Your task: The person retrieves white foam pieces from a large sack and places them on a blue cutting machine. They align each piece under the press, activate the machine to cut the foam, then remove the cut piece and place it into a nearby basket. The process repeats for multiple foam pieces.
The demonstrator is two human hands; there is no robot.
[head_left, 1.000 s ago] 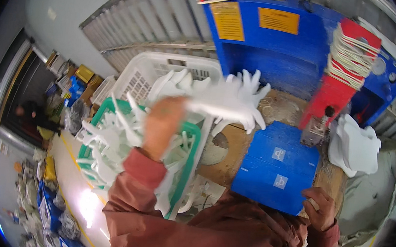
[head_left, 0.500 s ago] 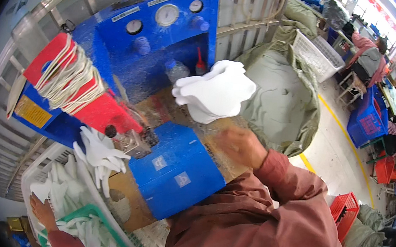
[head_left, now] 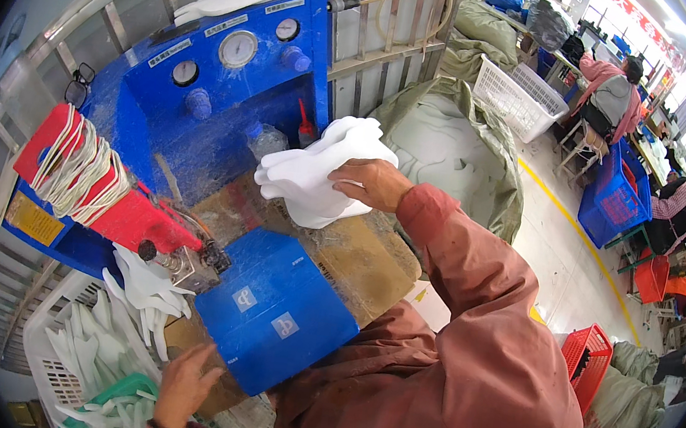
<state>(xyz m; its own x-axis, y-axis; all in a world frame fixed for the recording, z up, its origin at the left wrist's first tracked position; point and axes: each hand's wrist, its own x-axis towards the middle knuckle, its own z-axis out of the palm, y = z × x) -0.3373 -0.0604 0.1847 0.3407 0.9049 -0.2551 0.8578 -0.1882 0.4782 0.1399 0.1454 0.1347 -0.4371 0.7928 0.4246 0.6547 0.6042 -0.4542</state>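
Our right hand is on the stack of white cutouts, its bent fingers laid over the right part of the top piece; we cannot tell whether they grip it or only rest there. The stack sits on the far part of the brown bench, beyond the blue board and in front of the blue machine. Our left hand is loosely spread, with nothing visible in it, near the board's lower left side and to the right of the white basket. A green basket shows within the white one, and both carry pale cutouts.

More white cutouts hang in a bunch beside the machine's red arm, which is wound with pale cord. Behind our stack, we see a clear bottle and a small red bottle next to each other. Just beyond the stack, to its right, an open green sack holds pale sheets.
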